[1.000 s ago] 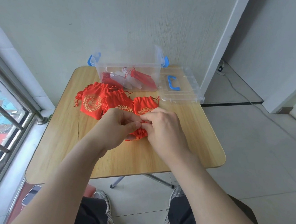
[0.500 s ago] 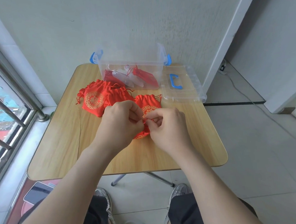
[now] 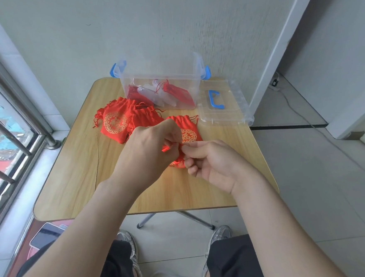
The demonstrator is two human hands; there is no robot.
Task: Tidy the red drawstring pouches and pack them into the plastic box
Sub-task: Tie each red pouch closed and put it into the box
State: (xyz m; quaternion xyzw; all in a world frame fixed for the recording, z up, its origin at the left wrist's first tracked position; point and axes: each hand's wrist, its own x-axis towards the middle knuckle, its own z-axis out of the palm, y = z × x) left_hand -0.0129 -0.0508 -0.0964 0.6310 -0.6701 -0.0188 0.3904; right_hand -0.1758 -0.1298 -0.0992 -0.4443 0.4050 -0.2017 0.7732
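Fingers (image 3: 174, 139) of our left hand (image 3: 147, 149) and right hand (image 3: 213, 164) were curled, pinching one red pouch (image 3: 178, 162) between them over the counter (image 3: 72, 178). More pouches (image 3: 115, 123) lay at eleven o'clock; the plastic box (image 3: 185, 74) stood at twelve, a few inside. We judged the thin cord could slip from so slight a pinch, or knot if pulled unevenly. Our knuckles hid the pouch's mouth and cord; the count in the box was unclear.
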